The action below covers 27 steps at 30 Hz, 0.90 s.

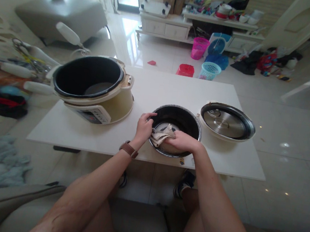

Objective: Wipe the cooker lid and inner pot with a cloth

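Observation:
A dark round inner pot [190, 123] rests near the front edge of the white table. My left hand [143, 129] grips its left rim, fingers bent over the edge. Inside the pot, my right hand [182, 141] is closed on a pale, crumpled cloth [161, 135], which lies against the inner left wall. To the left stands the cream cooker body [118, 103], its dark interior open at the top. On the right a round lid [227, 124] lies with its metal underside facing up.
The white table [159, 87] holds these things; a sofa [137, 217] is beneath me. Beyond the table, a pink basket [199, 48], a light blue basket [209, 70] and a red stool [185, 70] stand on the floor. A cluttered low cabinet [175, 30] lines the far wall.

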### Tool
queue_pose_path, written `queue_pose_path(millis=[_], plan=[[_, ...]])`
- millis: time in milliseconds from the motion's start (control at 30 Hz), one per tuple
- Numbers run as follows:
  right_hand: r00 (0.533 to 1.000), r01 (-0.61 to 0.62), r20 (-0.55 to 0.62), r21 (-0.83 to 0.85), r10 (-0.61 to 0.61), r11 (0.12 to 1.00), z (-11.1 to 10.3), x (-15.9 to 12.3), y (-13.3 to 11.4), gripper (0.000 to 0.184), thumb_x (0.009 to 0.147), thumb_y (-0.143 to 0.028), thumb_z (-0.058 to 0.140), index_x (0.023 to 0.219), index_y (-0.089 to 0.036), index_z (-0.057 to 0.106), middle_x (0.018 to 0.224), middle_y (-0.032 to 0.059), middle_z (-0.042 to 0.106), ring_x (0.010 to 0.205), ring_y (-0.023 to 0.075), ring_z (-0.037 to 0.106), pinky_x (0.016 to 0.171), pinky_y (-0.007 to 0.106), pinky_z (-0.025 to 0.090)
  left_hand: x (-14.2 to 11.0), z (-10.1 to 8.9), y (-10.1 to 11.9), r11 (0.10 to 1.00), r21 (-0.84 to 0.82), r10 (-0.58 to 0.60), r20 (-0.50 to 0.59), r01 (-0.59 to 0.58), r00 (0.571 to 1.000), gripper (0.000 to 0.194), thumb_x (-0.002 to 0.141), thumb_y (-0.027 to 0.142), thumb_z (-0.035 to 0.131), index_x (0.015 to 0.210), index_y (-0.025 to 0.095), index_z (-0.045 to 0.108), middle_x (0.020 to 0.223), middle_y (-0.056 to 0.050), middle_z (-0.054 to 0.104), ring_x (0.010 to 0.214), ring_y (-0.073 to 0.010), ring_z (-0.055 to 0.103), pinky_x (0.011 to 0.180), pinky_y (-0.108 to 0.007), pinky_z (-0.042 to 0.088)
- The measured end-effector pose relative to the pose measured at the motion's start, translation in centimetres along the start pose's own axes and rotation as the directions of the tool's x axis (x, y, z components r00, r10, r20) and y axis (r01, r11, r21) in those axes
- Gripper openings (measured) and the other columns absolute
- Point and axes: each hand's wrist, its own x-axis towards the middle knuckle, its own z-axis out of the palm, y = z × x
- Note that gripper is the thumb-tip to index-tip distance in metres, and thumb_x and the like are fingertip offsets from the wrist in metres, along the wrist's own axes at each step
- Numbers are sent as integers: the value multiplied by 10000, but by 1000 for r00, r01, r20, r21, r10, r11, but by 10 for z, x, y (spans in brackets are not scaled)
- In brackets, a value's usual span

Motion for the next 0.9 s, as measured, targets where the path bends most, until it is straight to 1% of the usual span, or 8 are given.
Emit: queue_pose_path(millis=[133, 267, 400, 500, 567, 633, 767, 900], plan=[[998, -53, 18, -71, 55, 996, 6, 2, -3, 481, 913, -597, 651, 1096, -179, 803, 1165, 122, 811, 1054, 288, 744, 886, 282, 538, 15, -3, -1, 1000, -24, 16, 134, -13, 991, 432, 753, 67, 536, 1037, 200, 833, 1146, -69, 780, 1151, -253, 681, 1161, -459, 473], [990, -140, -17, -155, 139, 978, 6, 3, -6, 487, 944, -546, 610, 1151, -144, 791, 1236, 174, 786, 1103, 308, 738, 877, 284, 529, 16, 1, 1, 995, -94, -4, 151, 19, 989, 479, 784, 55, 507, 1125, 183, 819, 1249, -71, 785, 1244, -250, 676, 1211, -470, 434], [950, -270, -210, -189, 229, 944, -7, -3, -6, 478, 979, -491, 536, 1237, -164, 771, 1317, 187, 752, 1195, 355, 716, 933, 338, 522, 11, 4, 1, 991, -128, -25, 126, 41, 992, 461, 810, 61, 513, 1152, 162, 805, 1292, -94, 771, 1282, -254, 668, 1230, -474, 418], [870, -367, -421, -202, 258, 908, -16, -11, -5, 500, 1014, -482, 464, 1278, -172, 753, 1323, 198, 744, 1236, 382, 694, 988, 389, 515, 6, 7, 0, 992, -122, -20, 82, 30, 996, 448, 844, 66, 500, 1176, 155, 787, 1315, -108, 758, 1294, -250, 659, 1235, -469, 413], [836, -404, -493, -253, 242, 879, -16, -12, -4, 503, 1031, -479, 430, 1292, -186, 745, 1288, 198, 756, 1231, 388, 694, 1019, 418, 508, 3, 9, -1, 995, -98, -10, 41, 14, 999, 444, 862, 68, 488, 1188, 160, 776, 1323, -106, 750, 1299, -243, 652, 1235, -454, 414], [853, -412, -468, -328, 232, 850, -10, -10, -3, 465, 1029, -438, 442, 1292, -198, 740, 1238, 197, 771, 1199, 382, 711, 1030, 437, 509, 0, 11, -2, 997, -75, 2, 9, -1, 1000, 443, 871, 67, 476, 1194, 160, 766, 1326, -109, 742, 1307, -238, 642, 1235, -438, 416], [928, -362, -254, -455, 271, 813, 8, 3, -2, 385, 966, -312, 515, 1227, -170, 760, 1252, 224, 760, 1187, 383, 723, 1017, 468, 529, -3, 13, -2, 998, -63, 4, -11, -5, 1000, 449, 866, 57, 467, 1193, 163, 756, 1326, -110, 733, 1308, -237, 635, 1229, -429, 424], [946, -323, -125, -432, 298, 842, 17, 11, -3, 430, 949, -348, 517, 1252, -167, 762, 1328, 218, 737, 1221, 394, 710, 979, 458, 554, -5, 12, -1, 998, -70, -1, -12, 0, 1000, 449, 872, 59, 465, 1193, 178, 756, 1320, -96, 737, 1306, -232, 637, 1232, -429, 423]])
